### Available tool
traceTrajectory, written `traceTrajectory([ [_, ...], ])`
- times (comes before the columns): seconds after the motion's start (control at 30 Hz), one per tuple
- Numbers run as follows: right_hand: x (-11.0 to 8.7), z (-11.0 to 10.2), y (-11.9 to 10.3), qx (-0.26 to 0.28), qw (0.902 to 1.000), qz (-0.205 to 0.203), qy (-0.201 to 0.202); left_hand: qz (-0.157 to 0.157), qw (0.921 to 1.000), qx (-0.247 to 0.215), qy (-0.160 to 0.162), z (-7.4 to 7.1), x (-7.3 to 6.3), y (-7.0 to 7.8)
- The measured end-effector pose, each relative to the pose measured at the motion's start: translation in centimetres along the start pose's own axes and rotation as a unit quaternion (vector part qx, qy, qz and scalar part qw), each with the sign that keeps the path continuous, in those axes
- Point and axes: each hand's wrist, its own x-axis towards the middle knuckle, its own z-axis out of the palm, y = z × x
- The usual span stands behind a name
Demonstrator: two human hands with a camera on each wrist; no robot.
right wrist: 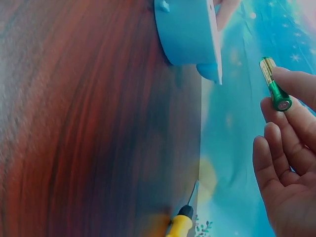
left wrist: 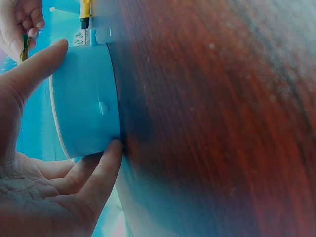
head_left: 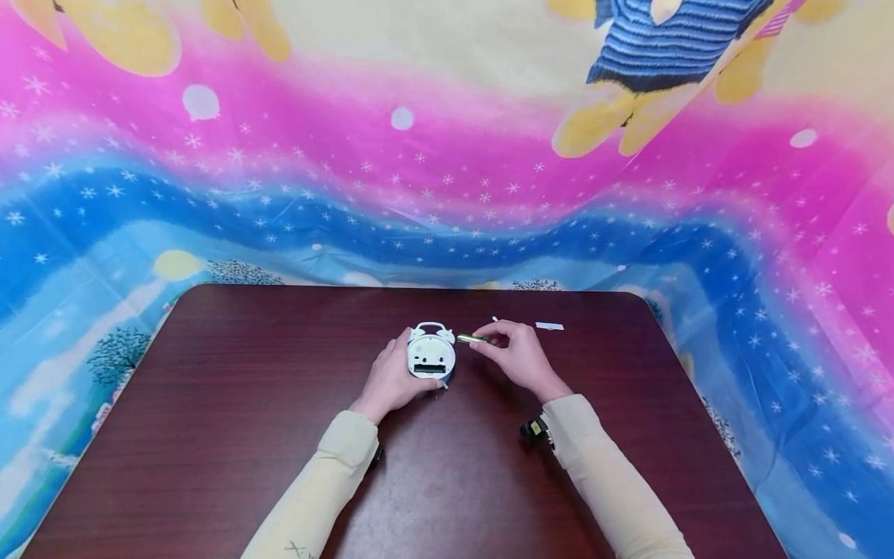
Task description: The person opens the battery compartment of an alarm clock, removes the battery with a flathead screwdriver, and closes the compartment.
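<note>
A round white alarm clock lies with its back up on the table, its battery compartment uncovered. Its side looks blue in the left wrist view. My left hand grips the clock round its rim, thumb on one side and fingers on the other. Just right of the clock, my right hand pinches a green and gold battery between thumb and fingers, apart from the clock. The other fingers of that hand are loosely bent.
A screwdriver with a yellow and black handle lies beyond my right hand, mostly hidden by it in the head view. A small white strip lies further right on the dark red table. A printed cloth hangs behind the table.
</note>
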Motion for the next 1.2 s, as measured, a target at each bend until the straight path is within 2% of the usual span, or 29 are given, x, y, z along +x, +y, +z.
traceTrajectory([
  [0.37,-0.2,-1.7,1.0,0.03,0.9986,0.036,0.026,-0.005,1.0,0.0,-0.003,0.1,0.1,0.0],
  [0.8,-0.3,-3.7,1.8,0.029,0.9973,0.028,0.061,-0.005,1.0,0.0,-0.001,0.2,0.1,0.1],
  [1.2,-0.8,-4.9,2.9,0.033,0.9955,0.053,0.071,-0.004,1.0,-0.002,-0.002,0.2,0.1,0.1],
])
